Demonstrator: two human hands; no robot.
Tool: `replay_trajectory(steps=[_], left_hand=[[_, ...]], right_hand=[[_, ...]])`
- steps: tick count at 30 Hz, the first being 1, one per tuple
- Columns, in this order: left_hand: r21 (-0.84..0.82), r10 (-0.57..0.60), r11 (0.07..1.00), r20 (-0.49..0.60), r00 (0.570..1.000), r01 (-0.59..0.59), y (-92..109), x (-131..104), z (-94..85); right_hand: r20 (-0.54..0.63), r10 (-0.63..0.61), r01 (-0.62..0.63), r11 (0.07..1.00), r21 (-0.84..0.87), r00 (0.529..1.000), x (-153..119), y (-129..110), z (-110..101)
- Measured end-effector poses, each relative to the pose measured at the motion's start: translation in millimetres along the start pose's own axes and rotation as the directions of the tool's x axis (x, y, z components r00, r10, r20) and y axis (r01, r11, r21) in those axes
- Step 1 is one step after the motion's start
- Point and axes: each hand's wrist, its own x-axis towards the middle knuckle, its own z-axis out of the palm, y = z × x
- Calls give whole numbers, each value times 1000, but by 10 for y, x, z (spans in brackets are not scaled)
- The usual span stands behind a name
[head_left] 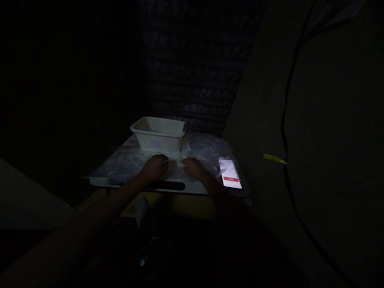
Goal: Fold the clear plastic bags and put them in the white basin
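Note:
In dim light, both hands are close together over a small white table. My left hand is closed with curled fingers, just in front of a cream plastic basin. My right hand is also closed, its fingertips pointing toward the left one. Between them stretches a thin, see-through piece that looks like a clear plastic bag, pinched at either side. Its exact outline is hard to make out in the dark. More clear plastic lies crumpled to the left, and another heap of plastic is at the right.
A lit phone lies at the table's right edge. A dark slot runs along the front edge. A black cable with a yellow tag hangs on the right. Shelf-like rows rise behind the basin.

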Motion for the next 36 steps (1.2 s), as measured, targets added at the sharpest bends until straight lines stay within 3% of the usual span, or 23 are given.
replay_trajectory(steps=[3, 8, 12, 15, 17, 20, 24, 27, 29, 36], left_hand=[[-21, -62, 998, -56, 996, 61, -74, 49, -50], [-103, -72, 993, -66, 995, 65, -86, 99, -33], [-305, -130, 947, -69, 989, 103, -98, 155, 11], [-562, -263, 803, -35, 964, 199, -87, 186, 51], [-740, -337, 611, 78, 938, 281, -51, 187, 74], [-883, -274, 277, 307, 912, 380, 34, 164, 100], [-907, -210, 28, 405, 890, 419, 143, 146, 113], [-924, -237, -78, 382, 893, 375, 197, 161, 99], [-943, -273, -114, 331, 903, 311, 215, 175, 80], [-968, -349, -87, 252, 903, 236, 203, 180, 23]], right_hand=[[68, 47, -47, 999, -3, 997, 91, 0, 13], [195, 135, -135, 991, -12, 972, 175, -70, 0], [234, 133, -154, 986, 72, 963, 183, -100, -50], [204, 94, -159, 930, 331, 974, 177, -62, -95], [160, 56, -134, 832, 538, 986, 169, -23, -138], [50, 55, -73, 649, 757, 997, 137, 19, -216], [-9, 190, -68, 393, 917, 982, 84, 4, -267], [1, 263, -63, 227, 972, 965, 75, -44, -244], [38, 243, -79, 158, 984, 969, 79, -75, -223], [73, 217, -111, 168, 980, 973, 51, -141, -250]])
